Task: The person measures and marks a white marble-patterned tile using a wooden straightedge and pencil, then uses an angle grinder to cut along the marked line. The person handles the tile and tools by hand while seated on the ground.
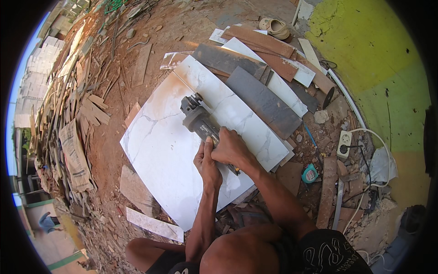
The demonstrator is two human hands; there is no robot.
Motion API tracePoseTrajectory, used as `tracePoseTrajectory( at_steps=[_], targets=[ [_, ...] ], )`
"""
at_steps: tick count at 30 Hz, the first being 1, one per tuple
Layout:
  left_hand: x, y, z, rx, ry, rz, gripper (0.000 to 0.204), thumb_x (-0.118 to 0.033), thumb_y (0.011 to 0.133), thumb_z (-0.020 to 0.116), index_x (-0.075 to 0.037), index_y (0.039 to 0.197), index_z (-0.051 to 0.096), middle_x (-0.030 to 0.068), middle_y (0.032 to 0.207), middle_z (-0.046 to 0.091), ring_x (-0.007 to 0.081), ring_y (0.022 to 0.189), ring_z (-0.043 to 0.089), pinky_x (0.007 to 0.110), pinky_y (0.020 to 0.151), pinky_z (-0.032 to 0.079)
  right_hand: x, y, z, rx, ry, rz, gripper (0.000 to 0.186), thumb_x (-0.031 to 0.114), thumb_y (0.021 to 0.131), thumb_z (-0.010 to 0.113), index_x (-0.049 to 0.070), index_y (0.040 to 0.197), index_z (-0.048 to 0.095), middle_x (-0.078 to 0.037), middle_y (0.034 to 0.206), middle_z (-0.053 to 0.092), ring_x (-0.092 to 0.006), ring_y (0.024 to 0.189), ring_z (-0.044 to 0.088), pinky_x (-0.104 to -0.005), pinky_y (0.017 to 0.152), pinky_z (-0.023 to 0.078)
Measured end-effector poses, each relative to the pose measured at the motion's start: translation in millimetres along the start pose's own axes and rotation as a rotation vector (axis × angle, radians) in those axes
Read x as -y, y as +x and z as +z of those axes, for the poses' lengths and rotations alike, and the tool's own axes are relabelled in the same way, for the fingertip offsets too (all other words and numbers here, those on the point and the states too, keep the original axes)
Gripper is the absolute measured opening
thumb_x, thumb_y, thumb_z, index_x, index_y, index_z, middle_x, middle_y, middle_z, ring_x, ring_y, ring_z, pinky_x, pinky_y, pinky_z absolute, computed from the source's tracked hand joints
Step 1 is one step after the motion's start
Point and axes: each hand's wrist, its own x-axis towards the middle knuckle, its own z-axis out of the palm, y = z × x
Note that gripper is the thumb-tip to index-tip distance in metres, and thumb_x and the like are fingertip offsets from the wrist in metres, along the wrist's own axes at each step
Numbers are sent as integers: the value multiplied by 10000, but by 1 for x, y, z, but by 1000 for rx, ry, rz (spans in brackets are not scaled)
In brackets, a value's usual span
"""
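A: What is closest to the person?

B: The bent knees at the lower edge, and then the two forearms that go up to the tool. The left hand (206,160) and the right hand (232,148) are both wrapped around the body of a grey angle grinder (197,119). The fingers are closed tight on it, the left hand just under the right one.

A: Where is the grinder?

B: Its head lies on a big white marble-look tile (169,146), near the tile's upper middle. The tile lies flat on the red earth.

A: How to do this cut well, in your opinion?

B: I think the two-hand grip is right. The disc should follow one straight line, with light pressure, and the tile must not rock on the rubble under its lower corner. The knees should stay away from the disc line.

A: And farther away?

B: Beside the tile are dark grey tile strips (264,102) and a turquoise tape measure (310,174). A white power socket (344,142) is on the right, a sandal (273,26) at the top, scrap wood (86,109) on the left.
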Motion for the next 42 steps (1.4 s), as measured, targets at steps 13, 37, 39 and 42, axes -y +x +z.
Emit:
tracePoseTrajectory(
  at_steps=[13,37,39,42],
  targets=[
    [6,-6,-1,-18,-53,-21,348,-230,1051,584,36,1268,643,70,1097,713,98,934,646,264,863,512,-2,-9,-1,-21,-2,-6,452,216,830,650,-126,1112,564,-357,1100,636,-501,1061,637,-512,906,531],
    [10,-22,3,-19,-13,-26,379,-266,1067,544,35,1285,618,79,1117,693,122,971,643,284,888,507,-20,-14,10,-103,9,-53,539,257,740,752,-152,1038,565,-379,937,671,-504,932,698,-497,822,570],
    [12,-22,4,-16,-19,-35,380,-268,1068,543,36,1284,618,80,1116,695,123,967,645,284,888,508,-23,-14,9,-114,0,-48,539,258,739,753,-151,1036,565,-378,933,671,-504,930,699,-499,820,570],
    [6,-20,4,-11,-17,-27,380,-272,1070,538,36,1276,621,79,1114,699,122,961,648,281,885,508,-20,-13,10,-127,-6,-69,533,255,738,753,-149,1031,565,-374,925,673,-503,925,699,-501,811,571]
  ],
)
